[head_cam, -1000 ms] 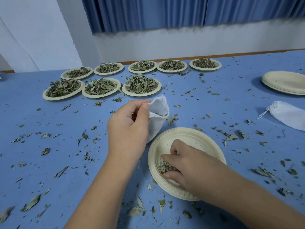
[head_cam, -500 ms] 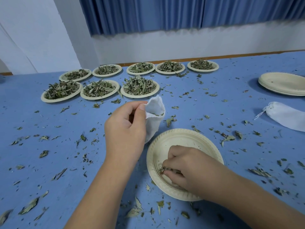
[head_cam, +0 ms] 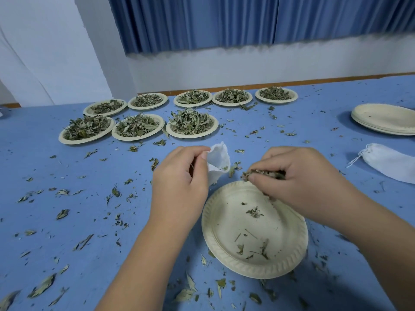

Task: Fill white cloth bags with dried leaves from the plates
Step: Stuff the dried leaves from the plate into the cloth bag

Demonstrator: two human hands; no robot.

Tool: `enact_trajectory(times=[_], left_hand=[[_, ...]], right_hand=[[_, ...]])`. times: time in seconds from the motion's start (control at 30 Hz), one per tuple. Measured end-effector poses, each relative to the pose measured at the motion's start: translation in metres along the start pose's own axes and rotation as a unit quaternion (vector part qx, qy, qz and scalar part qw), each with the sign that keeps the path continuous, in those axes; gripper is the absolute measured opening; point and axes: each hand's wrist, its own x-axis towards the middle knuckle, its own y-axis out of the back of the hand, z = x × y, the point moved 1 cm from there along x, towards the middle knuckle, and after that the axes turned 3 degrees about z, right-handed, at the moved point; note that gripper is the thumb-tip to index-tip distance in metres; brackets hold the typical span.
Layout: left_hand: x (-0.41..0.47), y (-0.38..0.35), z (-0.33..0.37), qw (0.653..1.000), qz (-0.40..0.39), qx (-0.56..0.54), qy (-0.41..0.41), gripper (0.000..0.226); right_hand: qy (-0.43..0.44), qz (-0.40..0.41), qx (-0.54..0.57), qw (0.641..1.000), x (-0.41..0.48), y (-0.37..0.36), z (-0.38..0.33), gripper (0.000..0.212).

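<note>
My left hand [head_cam: 179,176] pinches the rim of a small white cloth bag [head_cam: 219,160], holding its mouth open above the blue table. Just right of the bag, my right hand [head_cam: 298,178] grips a pinch of dried leaves [head_cam: 262,175] over the far edge of a cream paper plate [head_cam: 224,241]. Only a few leaf scraps lie on that plate. Several plates heaped with dried leaves stand in two rows at the back left, the nearest heaped plate [head_cam: 192,124] beyond the bag.
A filled white drawstring bag [head_cam: 390,161] lies at the right edge. A stack of empty paper plates [head_cam: 386,118] sits behind it. Loose leaf bits litter the blue tabletop [head_cam: 67,221]. A wall and blue curtain back the table.
My right hand has risen off the near plate with a pinch of leaves and moved up toward the bag's mouth. The left hand kept holding the bag open.
</note>
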Motion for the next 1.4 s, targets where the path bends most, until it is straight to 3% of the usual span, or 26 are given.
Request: enact_trajectory(times=[0.23,0.57,0.83,1.0,1.1,1.23,1.4], left_hand=[[-0.002,-0.001,0.002,0.997,-0.014,0.055,-0.055,0.021],[-0.010,-0.011,0.009,0.995,-0.045,0.057,-0.064,0.020],[-0.009,-0.013,0.013,0.999,-0.039,0.001,-0.029,0.021],[-0.011,-0.015,0.016,0.991,-0.058,-0.100,0.069,0.020],[-0.011,-0.014,0.016,0.986,-0.057,-0.125,0.097,0.019],[-0.010,-0.014,0.015,0.982,-0.062,-0.129,0.123,0.028],[-0.011,-0.014,0.016,0.979,-0.067,-0.139,0.132,0.026]], right_hand=[[0.034,0.015,-0.233,0.972,0.015,0.007,-0.018,0.029],[0.020,-0.047,-0.355,0.934,0.024,-0.019,-0.036,0.035],[0.025,-0.011,-0.297,0.955,0.022,-0.019,-0.042,0.012],[0.039,-0.045,-0.342,0.938,0.026,-0.021,-0.043,0.006],[0.033,-0.087,-0.332,0.939,0.027,-0.019,-0.039,0.019],[0.016,-0.125,-0.226,0.966,0.021,-0.012,-0.038,0.021],[-0.016,-0.024,-0.162,0.986,0.018,-0.014,-0.032,0.019]])
